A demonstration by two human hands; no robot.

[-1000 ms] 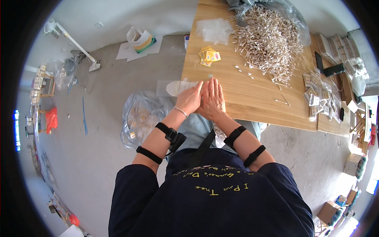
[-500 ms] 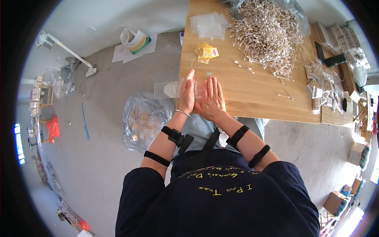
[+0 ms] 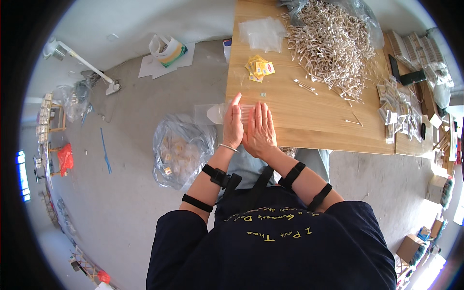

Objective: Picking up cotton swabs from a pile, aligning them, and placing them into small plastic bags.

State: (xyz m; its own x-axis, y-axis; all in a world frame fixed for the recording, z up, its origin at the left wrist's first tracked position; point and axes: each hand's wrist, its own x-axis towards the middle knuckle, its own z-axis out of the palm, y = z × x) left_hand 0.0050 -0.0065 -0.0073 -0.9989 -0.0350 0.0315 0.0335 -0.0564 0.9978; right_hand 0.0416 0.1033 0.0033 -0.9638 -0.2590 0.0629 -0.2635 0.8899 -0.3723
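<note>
At the table's near left corner, a row of cotton swabs [image 3: 247,114] lies side by side between my two hands. My left hand [image 3: 234,124] stands on its edge at the left of the row, with straight fingers. My right hand [image 3: 261,129] lies flat over the row's right part, fingers stretched out and close together. To the left of my left hand, a clear plastic bag [image 3: 202,114] with a white rounded piece [image 3: 215,114] in it sticks out past the table edge. My hands hide most of the swabs and part of the bag.
A big heap of cotton swabs [image 3: 333,48] covers the back of the wooden table [image 3: 309,126]. Yellow cards [image 3: 260,67] and clear bags [image 3: 263,35] lie at its left, packed bags [image 3: 398,108] at the right. A large plastic sack [image 3: 182,152] stands on the floor.
The whole view has shifted slightly, so the table sits a little further right and down. My hands are a bit closer together, with less of the swab row showing between them.
</note>
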